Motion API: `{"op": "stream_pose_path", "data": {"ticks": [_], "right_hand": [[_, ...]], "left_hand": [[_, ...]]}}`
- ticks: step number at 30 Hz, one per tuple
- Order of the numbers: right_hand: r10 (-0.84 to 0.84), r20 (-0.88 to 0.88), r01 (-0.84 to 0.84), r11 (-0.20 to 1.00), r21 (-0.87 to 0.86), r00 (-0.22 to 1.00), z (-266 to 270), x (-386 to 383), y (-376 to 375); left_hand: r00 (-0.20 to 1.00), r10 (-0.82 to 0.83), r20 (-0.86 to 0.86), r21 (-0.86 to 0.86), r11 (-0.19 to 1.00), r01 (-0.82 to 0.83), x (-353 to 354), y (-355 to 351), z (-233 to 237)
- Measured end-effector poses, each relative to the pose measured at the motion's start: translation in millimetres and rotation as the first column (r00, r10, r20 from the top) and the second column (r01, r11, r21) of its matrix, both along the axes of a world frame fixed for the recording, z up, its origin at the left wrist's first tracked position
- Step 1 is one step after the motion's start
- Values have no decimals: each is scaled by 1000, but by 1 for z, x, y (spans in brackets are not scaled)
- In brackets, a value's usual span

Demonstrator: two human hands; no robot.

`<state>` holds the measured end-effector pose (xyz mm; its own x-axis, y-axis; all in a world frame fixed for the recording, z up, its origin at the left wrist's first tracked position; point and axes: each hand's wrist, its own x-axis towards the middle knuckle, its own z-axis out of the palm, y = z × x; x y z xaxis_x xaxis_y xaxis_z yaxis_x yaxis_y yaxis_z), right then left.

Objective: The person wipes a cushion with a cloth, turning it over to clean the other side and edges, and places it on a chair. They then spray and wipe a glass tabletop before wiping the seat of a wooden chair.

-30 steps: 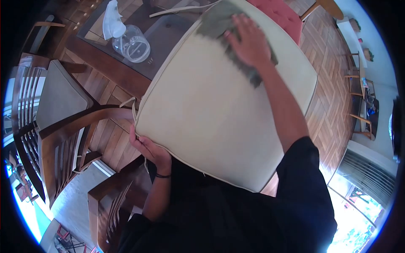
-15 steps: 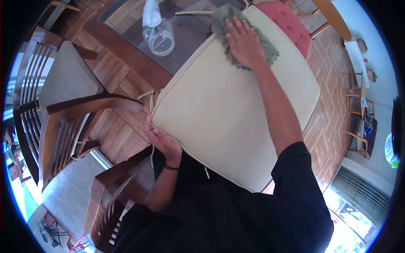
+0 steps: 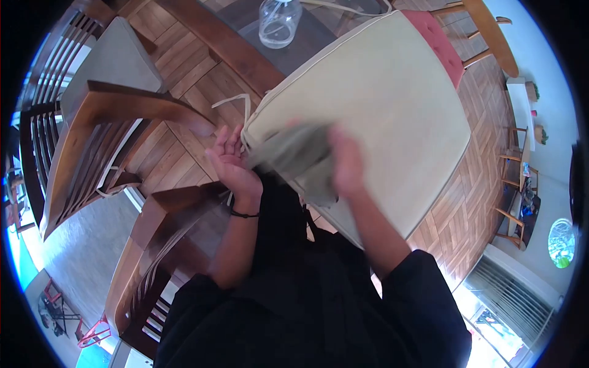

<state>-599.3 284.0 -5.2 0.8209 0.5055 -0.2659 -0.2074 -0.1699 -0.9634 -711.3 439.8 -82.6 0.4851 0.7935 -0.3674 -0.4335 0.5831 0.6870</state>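
A cream seat cushion (image 3: pixel 392 116) with piped edges and thin ties lies before me, partly over the table's edge. My right hand (image 3: pixel 348 161) grips a grey-green cloth (image 3: pixel 294 150) above the cushion's near left part; both are blurred by motion. My left hand (image 3: pixel 234 164) is open, palm up and fingers spread, beside the cushion's left corner and close to the cloth. Whether it touches the cushion cannot be made out. A clear spray bottle (image 3: pixel 279 27) stands on the glass-topped table (image 3: pixel 245 43) beyond, its top cut off by the view.
Wooden chairs with slatted backs stand at left, one with a grey seat (image 3: pixel 113 64). A nearer chair's wooden frame (image 3: pixel 144 233) is by my left elbow. A red tufted seat (image 3: pixel 435 46) is beyond the cushion. Herringbone wooden floor (image 3: pixel 478 159) runs along the right.
My right hand has lifted the cloth off the cushion's far end and brought it back toward me. My left hand has let go of the cushion's edge and opened. The view has shifted.
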Motion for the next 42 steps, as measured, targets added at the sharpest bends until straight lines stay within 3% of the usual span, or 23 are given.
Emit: {"op": "stream_pose_path", "data": {"ticks": [1,2,3,4,6,7,8,9,10,12,18,20,21,22,25,26,27,29,31,34,37,41,42], "right_hand": [[-353,-311,424,883,201,882,-8,23,-10],[-143,-420,336,838,431,896,37,53,-17],[62,-358,212,708,674,932,40,90,-38],[123,-236,100,653,750,964,55,114,-42],[-396,-98,399,819,412,913,81,135,-15],[-270,209,253,962,103,940,65,156,-12],[-34,440,162,953,-256,897,40,182,-14],[264,548,141,796,-588,793,21,193,-17],[424,629,131,753,-644,651,11,171,1],[642,727,316,656,-686,244,-21,153,14],[720,683,-107,693,-713,119,-10,11,60],[707,684,-178,707,-685,179,-4,-29,76],[700,681,-212,715,-667,215,-2,-40,78],[693,689,-200,721,-663,212,-3,-43,76],[696,679,-183,717,-673,233,-3,-52,59],[709,656,-184,703,-687,258,2,-59,44],[722,633,-187,687,-702,279,7,-66,27],[795,506,-187,583,-791,335,16,-87,-18],[823,452,-157,525,-837,343,15,-106,-64],[823,457,-139,523,-841,336,15,-102,-53],[723,627,-76,670,-738,290,3,-74,19],[608,754,-36,784,-620,251,-14,-55,84],[599,760,-29,790,-613,252,-15,-54,87]], "left_hand": [[996,-27,-88,37,999,31,-2,-1,5],[983,-50,-177,69,996,63,-4,-3,7],[982,-66,-175,106,991,85,-7,-5,2],[976,-75,-204,160,981,109,-8,-8,1],[961,-96,-258,265,950,166,-5,-9,2],[975,-156,-156,-38,988,152,1,2,22],[989,-134,-65,-351,931,103,6,13,43],[982,-171,-78,-114,980,162,7,-1,25],[974,-203,-100,130,968,215,7,-7,19],[969,-246,-19,41,968,247,2,-4,10],[965,-240,101,-28,969,244,-3,0,-8],[974,-185,129,-55,980,194,-9,-6,-20],[927,-307,-214,381,848,369,-18,-3,-47],[844,-132,-520,671,547,500,-26,0,-75],[707,29,-707,697,202,688,-35,-2,-99],[844,-98,-527,671,561,485,-23,-14,-109],[948,-119,-295,469,846,252,-1,-37,-119],[989,-74,-128,253,962,104,6,-39,-108],[951,-148,-272,457,849,263,6,-3,-48],[940,-32,-341,441,877,190,13,-12,-40],[963,-166,-213,351,907,234,5,-9,-37],[983,-118,143,67,992,109,1,-18,-55],[996,-78,50,15,997,78,8,-18,-58]]}}
